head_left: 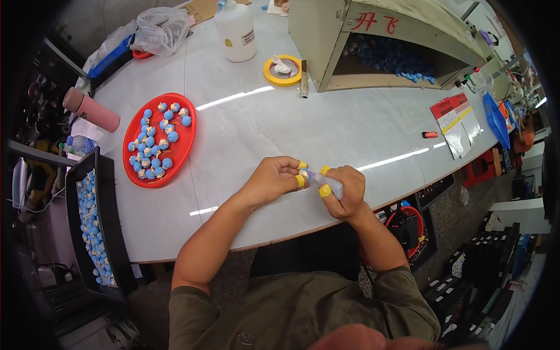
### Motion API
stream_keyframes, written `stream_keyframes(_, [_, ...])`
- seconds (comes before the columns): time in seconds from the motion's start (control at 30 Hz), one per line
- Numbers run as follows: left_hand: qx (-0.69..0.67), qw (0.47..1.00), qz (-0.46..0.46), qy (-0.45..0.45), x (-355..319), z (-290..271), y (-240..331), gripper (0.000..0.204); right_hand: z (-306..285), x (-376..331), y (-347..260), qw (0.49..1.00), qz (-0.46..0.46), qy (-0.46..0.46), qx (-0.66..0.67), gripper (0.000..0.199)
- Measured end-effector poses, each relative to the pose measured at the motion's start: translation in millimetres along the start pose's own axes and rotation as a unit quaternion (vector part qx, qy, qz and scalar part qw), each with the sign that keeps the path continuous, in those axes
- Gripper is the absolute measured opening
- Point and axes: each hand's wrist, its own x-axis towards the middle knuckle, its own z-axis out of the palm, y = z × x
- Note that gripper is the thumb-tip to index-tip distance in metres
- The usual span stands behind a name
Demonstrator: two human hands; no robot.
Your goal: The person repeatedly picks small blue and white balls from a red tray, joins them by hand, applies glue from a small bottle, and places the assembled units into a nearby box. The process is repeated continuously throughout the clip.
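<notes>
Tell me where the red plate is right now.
In the head view, the red plate lies on the table, to the left of the person's left hand, with the pink bottle just to the plate's left.

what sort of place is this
Probably a small workshop: a red tray and a black bin hold many similar blue balls, and the right fingers hold a small bottle at the table.

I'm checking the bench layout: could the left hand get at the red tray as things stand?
Probably yes: nothing stands on the tabletop between the left hand and the red tray. It holds a small bluish piece, though, which may need setting down first.
</notes>
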Motion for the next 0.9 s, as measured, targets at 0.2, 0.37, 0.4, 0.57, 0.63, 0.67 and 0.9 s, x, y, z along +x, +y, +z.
stream_keyframes(0.2, [-0.041,0.999,-0.003,0.018,0.8,0.0,-0.3,0.031,0.8,-0.5,-1.1,0.999,-0.031,0.001,-0.042,0.021])
stream_keyframes(0.37, [-0.050,0.999,0.005,0.020,1.5,-0.7,-1.2,0.029,1.4,0.5,-3.1,0.998,-0.038,0.009,-0.049,0.021])
stream_keyframes(0.4, [-0.052,0.998,0.004,0.022,1.6,-0.4,-0.9,0.028,0.8,1.0,-3.7,0.998,-0.037,0.006,-0.051,0.021])
stream_keyframes(0.57, [-0.059,0.998,0.005,0.033,1.3,2.5,0.9,0.029,-0.3,4.5,-7.5,0.998,-0.042,-0.006,-0.046,0.020])
stream_keyframes(0.63, [-0.053,0.998,0.005,0.041,1.0,2.6,1.9,0.029,-1.4,6.5,-8.6,0.998,-0.039,-0.013,-0.040,0.020])
stream_keyframes(0.67, [-0.055,0.998,0.006,0.039,1.0,2.6,1.6,0.028,-2.4,6.5,-9.1,0.999,-0.036,-0.017,-0.038,0.020])
stream_keyframes(0.9, [-0.057,0.998,0.006,0.024,0.8,3.1,0.7,0.027,-0.1,1.9,-3.2,0.999,-0.022,0.005,-0.035,0.022])
